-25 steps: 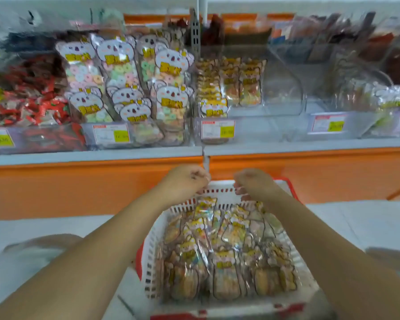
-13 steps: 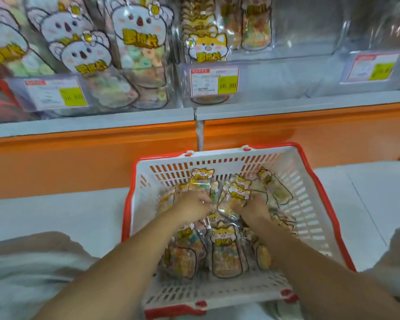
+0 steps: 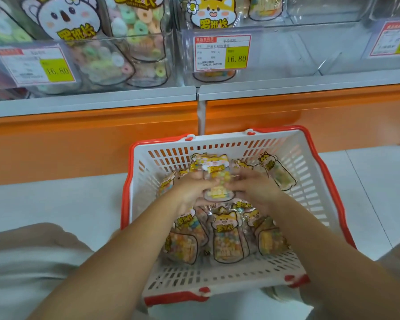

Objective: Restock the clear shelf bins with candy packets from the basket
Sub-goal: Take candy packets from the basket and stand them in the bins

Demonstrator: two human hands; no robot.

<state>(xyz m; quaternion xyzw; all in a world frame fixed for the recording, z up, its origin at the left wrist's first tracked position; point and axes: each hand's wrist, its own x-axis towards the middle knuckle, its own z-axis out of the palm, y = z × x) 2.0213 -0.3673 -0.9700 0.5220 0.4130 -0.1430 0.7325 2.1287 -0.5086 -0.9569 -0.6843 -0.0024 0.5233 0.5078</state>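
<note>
- While both bare arms reach down into the white slotted plastic basket with the red rim [image 3: 319,172], the left hand [image 3: 189,192] and the right hand [image 3: 255,191] close together on one clear candy packet printed with a yellow cartoon dog [image 3: 214,176], fingers pressed against its two sides.
- That packet stands lifted above the heap, near the basket's far wall, its dog face upright and facing the camera.
- More dog-printed packets of coloured candy [image 3: 226,239] lie overlapping on the basket floor toward its near edge; another packet [image 3: 278,173] leans in the far right corner.
- On the grey shelf ledge [image 3: 310,87] above the orange panel [image 3: 67,146] sit clear plastic bins: the middle bin [image 3: 286,54] holds dog packets at its left side behind a white and yellow price tag reading 16.80 [image 3: 222,53].
- At the left, a bin of koala-printed ring candy packets [image 3: 125,42] stands full.
</note>
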